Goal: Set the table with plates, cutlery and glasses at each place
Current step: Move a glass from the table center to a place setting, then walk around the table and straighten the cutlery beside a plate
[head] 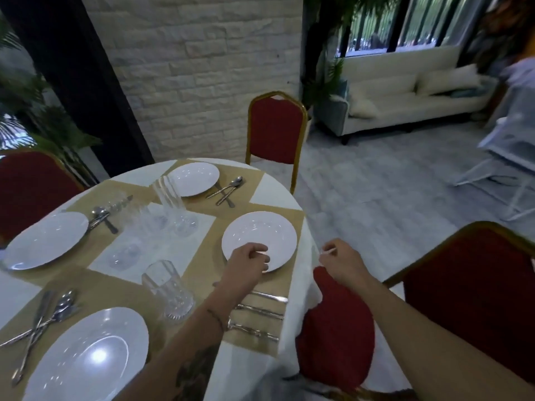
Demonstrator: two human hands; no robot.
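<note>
A round table in a white cloth [269, 195] carries tan placemats. My left hand [249, 262] grips the near rim of a white plate [260, 237] at the right-hand place. Three pieces of cutlery [257, 309] lie side by side on that placemat, partly under my left forearm. My right hand [339, 261] hovers just beyond the table edge with curled fingers pinching something thin and pale; I cannot tell what it is. A clear glass [169, 287] stands left of my left forearm.
Three more plates [194, 178] [46, 238] [89, 354] have cutlery beside them [225, 190] [101, 216] [43, 316]. Several glasses [173, 206] crowd the table's middle. Red chairs stand at the far side [275, 128], left [29, 186] and right [474, 285].
</note>
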